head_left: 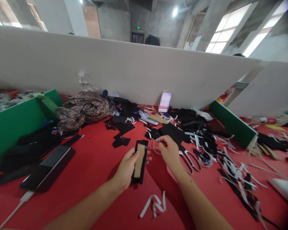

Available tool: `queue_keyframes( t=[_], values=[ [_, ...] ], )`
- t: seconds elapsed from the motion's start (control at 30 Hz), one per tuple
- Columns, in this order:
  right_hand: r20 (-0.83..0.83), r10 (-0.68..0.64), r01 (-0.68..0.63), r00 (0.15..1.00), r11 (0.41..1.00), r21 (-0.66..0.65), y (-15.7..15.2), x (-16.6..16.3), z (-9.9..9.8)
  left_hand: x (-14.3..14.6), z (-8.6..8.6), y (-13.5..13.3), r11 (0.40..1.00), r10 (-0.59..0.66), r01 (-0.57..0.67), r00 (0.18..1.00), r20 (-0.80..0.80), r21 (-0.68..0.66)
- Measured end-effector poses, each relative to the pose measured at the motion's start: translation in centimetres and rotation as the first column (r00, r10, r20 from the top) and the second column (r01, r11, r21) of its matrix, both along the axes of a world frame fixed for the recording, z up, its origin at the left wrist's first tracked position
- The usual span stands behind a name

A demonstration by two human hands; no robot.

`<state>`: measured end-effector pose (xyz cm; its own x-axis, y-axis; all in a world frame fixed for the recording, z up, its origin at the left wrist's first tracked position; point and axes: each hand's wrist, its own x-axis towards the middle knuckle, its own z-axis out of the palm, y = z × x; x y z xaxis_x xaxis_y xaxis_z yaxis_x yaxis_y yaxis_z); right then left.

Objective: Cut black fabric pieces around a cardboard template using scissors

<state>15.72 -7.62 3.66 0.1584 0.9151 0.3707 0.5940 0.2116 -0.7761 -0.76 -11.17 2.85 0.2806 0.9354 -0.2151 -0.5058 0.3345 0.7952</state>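
Observation:
My left hand (126, 169) grips a black fabric piece (142, 178) with a tan cardboard strip (140, 161) lying on it, thumb on top and fingertips showing past the far side. To the right, my right hand (169, 150) pinches a thin white strip (154, 147), which curls down from the fingertips toward the fabric. Scissors (192, 161) with pale handles lie just right of that hand, their blades partly hidden. Curled white strips (155, 204) rest on the red table (105, 204) below both hands.
Black fabric scraps (172, 132) and white strip offcuts (237, 172) crowd the right and back. A black power bank or similar device (48, 169) with a cable lies left. Bunched patterned cloth (84, 110), a bottle (84, 83), a propped phone (165, 101) and green dividers (235, 124) stand around.

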Motion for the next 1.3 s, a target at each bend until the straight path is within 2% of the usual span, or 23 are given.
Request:
queue_keyframes(
  t=[0.07,0.17,0.33,0.43,0.53,0.7,0.8,0.9,1.03,1.3],
  values=[
    [-0.049,0.036,-0.038,0.998,0.999,-0.037,-0.2,-0.3,0.1,0.0,0.2,-0.1,1.000,-0.021,0.021,1.000,-0.008,0.005],
    [-0.227,0.122,-0.155,0.966,0.979,-0.135,-0.3,-0.8,0.3,0.1,0.3,-0.2,0.999,-0.030,0.031,0.999,-0.036,0.015],
    [-0.515,0.267,-0.424,0.815,0.880,-0.215,-0.7,-1.5,0.8,0.1,0.1,-0.2,0.996,-0.073,0.075,0.997,-0.033,0.051],
    [-0.613,0.264,-0.490,0.745,0.840,-0.234,-1.0,-1.7,1.1,0.1,0.1,-0.2,0.992,-0.110,0.112,0.993,-0.038,0.058],
    [-0.658,0.230,-0.501,0.717,0.826,-0.257,-1.0,-1.7,1.0,0.1,0.1,-0.2,0.989,-0.127,0.132,0.989,-0.081,0.064],
    [-0.565,0.260,-0.448,0.783,0.866,-0.221,-0.7,-1.6,0.3,0.1,0.1,-0.2,0.990,-0.120,0.131,0.978,-0.171,0.056],
    [-0.399,0.293,-0.380,0.869,0.912,-0.158,-0.7,-1.7,0.2,0.0,0.0,-0.1,0.991,-0.119,0.130,0.975,-0.187,0.045],
    [-0.215,0.314,-0.325,0.925,0.946,-0.019,-0.9,-1.9,0.3,-0.1,-0.1,0.1,0.990,-0.137,0.142,0.975,-0.174,0.018],
    [-0.095,0.365,-0.357,0.926,0.930,0.092,-1.2,-1.9,0.3,-0.3,0.0,0.3,0.988,-0.155,0.151,0.981,-0.121,-0.044],
    [0.045,0.444,-0.445,0.895,0.880,0.167,-1.4,-1.7,0.3,-0.5,0.4,0.4,0.980,-0.178,0.173,0.983,-0.050,-0.096]
  ],
)
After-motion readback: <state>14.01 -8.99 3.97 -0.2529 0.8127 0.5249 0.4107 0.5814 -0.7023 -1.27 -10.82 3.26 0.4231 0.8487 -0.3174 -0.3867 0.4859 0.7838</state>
